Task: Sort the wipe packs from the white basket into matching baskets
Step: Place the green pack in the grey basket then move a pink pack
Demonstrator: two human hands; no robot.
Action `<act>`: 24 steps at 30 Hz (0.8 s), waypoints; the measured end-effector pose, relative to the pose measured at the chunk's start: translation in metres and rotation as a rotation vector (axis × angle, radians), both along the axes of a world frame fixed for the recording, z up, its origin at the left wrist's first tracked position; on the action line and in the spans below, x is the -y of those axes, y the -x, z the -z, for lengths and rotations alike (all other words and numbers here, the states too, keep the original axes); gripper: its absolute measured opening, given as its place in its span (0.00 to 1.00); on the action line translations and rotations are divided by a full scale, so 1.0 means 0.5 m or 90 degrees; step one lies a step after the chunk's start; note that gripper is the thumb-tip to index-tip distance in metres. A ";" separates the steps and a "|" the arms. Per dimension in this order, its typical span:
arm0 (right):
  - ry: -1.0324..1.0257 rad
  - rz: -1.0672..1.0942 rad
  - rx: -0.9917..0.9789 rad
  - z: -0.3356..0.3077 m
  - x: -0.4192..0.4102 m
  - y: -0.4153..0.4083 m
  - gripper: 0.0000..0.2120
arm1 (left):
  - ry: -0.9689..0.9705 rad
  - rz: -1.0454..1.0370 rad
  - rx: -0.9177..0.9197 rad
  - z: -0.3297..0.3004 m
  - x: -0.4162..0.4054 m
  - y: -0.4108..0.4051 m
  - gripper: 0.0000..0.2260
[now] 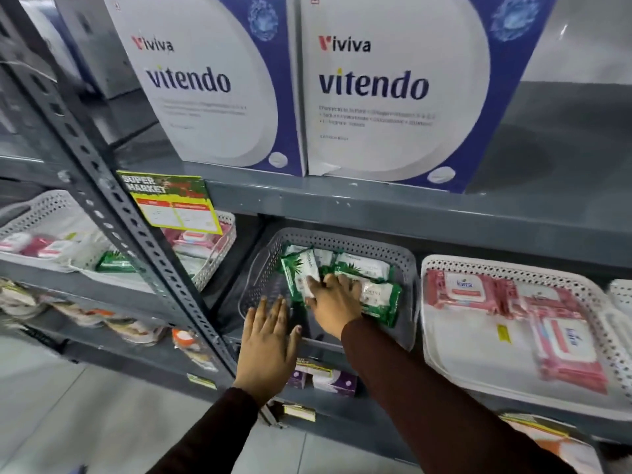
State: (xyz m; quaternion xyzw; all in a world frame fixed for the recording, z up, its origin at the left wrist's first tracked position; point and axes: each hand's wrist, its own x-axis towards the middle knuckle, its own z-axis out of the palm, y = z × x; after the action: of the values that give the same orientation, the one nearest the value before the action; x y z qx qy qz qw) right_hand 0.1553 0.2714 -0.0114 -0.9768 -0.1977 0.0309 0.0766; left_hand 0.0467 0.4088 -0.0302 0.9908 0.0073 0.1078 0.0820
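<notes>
Green wipe packs (pixel 345 280) are lying in a loose cluster inside the grey basket (pixel 408 268), which is sitting on the middle shelf (pixel 376 206) of a grey metal rack. The right hand (pixel 337 302) is reaching into this basket, palm down, fingers spread and pressing on the green packs; whether it is gripping one cannot be told. The left hand (pixel 268 340) is resting flat and open on the basket's near left rim, fingers extended, holding nothing. Just beside the grey basket to the right, a white basket (pixel 513 388) is holding pink wipe packs (pixel 554 340) gathered toward its back and right side. To the left, partly hidden behind the rack's perforated upright (pixel 113 213), another white basket (pixel 41 206) is holding a mix of pink and green packs. A yellow-green supermarket tag (pixel 171 200) is hanging from the shelf edge above it. Two large blue-and-white boxes (pixel 376 87) are standing on the shelf above.
</notes>
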 end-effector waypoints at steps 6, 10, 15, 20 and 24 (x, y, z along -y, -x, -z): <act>-0.218 0.066 0.132 -0.038 0.103 0.061 0.19 | 0.005 0.060 -0.004 -0.007 0.095 0.008 0.28; -0.399 0.193 0.304 -0.044 0.309 0.105 0.12 | 0.083 0.181 0.003 -0.020 0.229 -0.002 0.28; -0.425 0.355 0.340 -0.018 0.611 0.155 0.10 | 0.111 0.332 -0.015 -0.036 0.454 -0.009 0.28; -0.362 0.491 0.370 -0.007 0.837 0.204 0.13 | 0.035 0.380 -0.079 -0.034 0.651 -0.003 0.29; -0.303 0.628 0.316 0.005 1.006 0.207 0.13 | -0.041 0.327 -0.131 -0.033 0.733 0.002 0.30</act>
State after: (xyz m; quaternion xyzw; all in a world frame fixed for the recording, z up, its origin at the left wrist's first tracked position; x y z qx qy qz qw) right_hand 0.0517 -0.2315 -0.0140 -0.8872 0.2656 -0.2824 0.2502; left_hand 0.0459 0.0423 -0.0137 0.9680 -0.2392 -0.0177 0.0743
